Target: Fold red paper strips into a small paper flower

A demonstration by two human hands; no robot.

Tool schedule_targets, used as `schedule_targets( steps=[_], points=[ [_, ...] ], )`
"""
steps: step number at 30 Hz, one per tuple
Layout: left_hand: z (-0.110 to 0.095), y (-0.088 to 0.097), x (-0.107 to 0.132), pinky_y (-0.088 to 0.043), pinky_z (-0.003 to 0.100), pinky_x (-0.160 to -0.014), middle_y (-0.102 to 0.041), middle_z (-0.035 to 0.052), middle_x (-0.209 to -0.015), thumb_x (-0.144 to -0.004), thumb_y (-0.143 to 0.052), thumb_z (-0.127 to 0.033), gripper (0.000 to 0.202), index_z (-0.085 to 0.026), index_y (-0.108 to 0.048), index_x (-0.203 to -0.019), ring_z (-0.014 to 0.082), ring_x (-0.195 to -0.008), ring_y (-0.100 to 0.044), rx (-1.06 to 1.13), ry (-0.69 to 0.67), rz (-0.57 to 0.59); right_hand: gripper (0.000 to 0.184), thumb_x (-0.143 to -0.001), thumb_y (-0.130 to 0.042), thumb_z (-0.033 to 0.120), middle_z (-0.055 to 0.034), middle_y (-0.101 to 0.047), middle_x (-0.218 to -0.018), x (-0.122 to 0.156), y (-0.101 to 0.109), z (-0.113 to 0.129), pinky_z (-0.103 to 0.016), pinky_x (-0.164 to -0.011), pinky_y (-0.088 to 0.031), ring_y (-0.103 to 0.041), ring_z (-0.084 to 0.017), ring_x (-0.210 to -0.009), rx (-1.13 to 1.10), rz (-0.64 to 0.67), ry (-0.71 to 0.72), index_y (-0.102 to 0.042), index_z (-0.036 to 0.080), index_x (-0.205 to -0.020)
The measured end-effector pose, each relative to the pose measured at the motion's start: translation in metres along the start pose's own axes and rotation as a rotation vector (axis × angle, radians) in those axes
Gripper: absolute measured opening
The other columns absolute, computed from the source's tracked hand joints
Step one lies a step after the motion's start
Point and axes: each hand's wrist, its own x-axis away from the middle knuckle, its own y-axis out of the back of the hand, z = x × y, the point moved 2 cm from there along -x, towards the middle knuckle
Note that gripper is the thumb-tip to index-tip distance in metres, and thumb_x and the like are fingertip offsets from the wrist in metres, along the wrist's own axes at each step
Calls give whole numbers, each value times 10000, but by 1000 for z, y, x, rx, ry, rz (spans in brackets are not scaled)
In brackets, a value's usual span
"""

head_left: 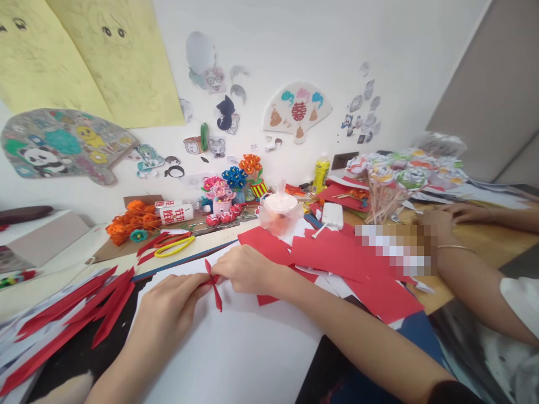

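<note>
Between my two hands, just above a stack of white paper [236, 348], is a small red folded-paper piece [217, 296] with narrow pointed arms, shaped like a cross. My left hand [170, 300] pinches its left side, fingers closed. From the other side my right hand [242, 269] pinches it near the centre, its fingertips close to those of the left. My fingers hide part of the folded piece. Folded red paper strips [76, 320] lie to the left of my left hand. Red paper sheets [337, 252] overlap to the right of my right hand.
Yellow-handled scissors [174, 246] lie behind my left hand. A lidded cup [281, 213] in a plastic bag stands behind my right hand. Orange craft flowers [132, 221] and a yellow bottle [321, 173] are along the wall. A co-worker's arm [467, 275] rests at the right beside paper flowers [412, 171].
</note>
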Motion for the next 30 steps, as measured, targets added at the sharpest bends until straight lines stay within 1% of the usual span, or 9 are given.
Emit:
schedule_targets(
  steps=[5, 10, 13, 16, 18, 21, 24, 27, 30],
  points=[
    [-1, 0, 0, -458, 252, -529, -708, -6, -700, -909, -451, -314, 234, -238, -666, -860, 151, -576, -632, 12, 16, 21, 152, -732, -536, 36, -26, -671, -753, 1, 3, 1, -270, -542, -321, -605, -175, -734, 7, 11, 0, -601, 163, -784],
    [-3, -3, 0, -454, 309, -586, -722, 21, -753, -916, -409, -363, 294, -234, -673, -900, 200, -630, -647, -175, 29, 104, 147, -793, -556, 48, -58, -677, -869, 0, 1, 0, -274, -598, -369, -608, -188, -801, 36, 9, -12, -603, 139, -899],
    [0, -2, 1, -461, 335, -652, -733, 48, -853, -932, -376, -372, 317, -228, -657, -954, 227, -733, -667, -256, 51, 40, 99, -882, -563, 204, -54, -686, -951, 0, 5, -1, -261, -633, -390, -615, -183, -861, -131, -81, -114, -624, 159, -945],
    [5, 0, 2, -460, 349, -662, -729, 58, -892, -941, -368, -376, 317, -236, -651, -968, 243, -770, -663, -277, 54, -15, 204, -853, -618, 360, -6, -704, -954, 0, 10, -6, -239, -661, -403, -628, -169, -853, -373, -126, -233, -661, 206, -979],
    [7, -1, 2, -451, 353, -647, -727, 56, -873, -940, -370, -369, 316, -242, -659, -940, 245, -755, -657, -271, 43, 7, 210, -886, -576, 365, 1, -716, -881, 0, 11, -11, -227, -679, -422, -639, -147, -799, -546, -78, -265, -687, 194, -938],
    [7, -1, 2, -440, 358, -646, -729, 59, -857, -931, -379, -349, 314, -231, -670, -925, 249, -745, -653, -269, 40, 15, 202, -918, -547, 283, -11, -716, -789, 0, 9, -17, -200, -678, -451, -650, -121, -733, -726, -8, -253, -701, 154, -895],
    [5, -2, 2, -442, 355, -668, -734, 57, -864, -922, -392, -328, 308, -219, -679, -933, 243, -749, -655, -264, 33, 8, 102, -864, -628, 195, -3, -720, -760, 0, 5, -18, -192, -679, -454, -654, -116, -712, -655, -35, -223, -709, 160, -915],
    [1, -3, 1, -439, 340, -657, -736, 39, -833, -923, -395, -328, 305, -230, -684, -911, 227, -714, -659, -246, 6, 38, 150, -838, -613, 89, 3, -726, -739, 0, 0, -17, -199, -660, -435, -658, -126, -719, -460, -80, -221, -724, 182, -878],
    [-1, -3, 0, -443, 332, -633, -737, 39, -822, -933, -380, -334, 319, -227, -679, -903, 225, -695, -664, -253, -15, 34, 164, -835, -614, 95, 2, -736, -799, 0, -3, -15, -213, -637, -423, -659, -141, -747, -334, -103, -216, -723, 208, -884]
  ],
)
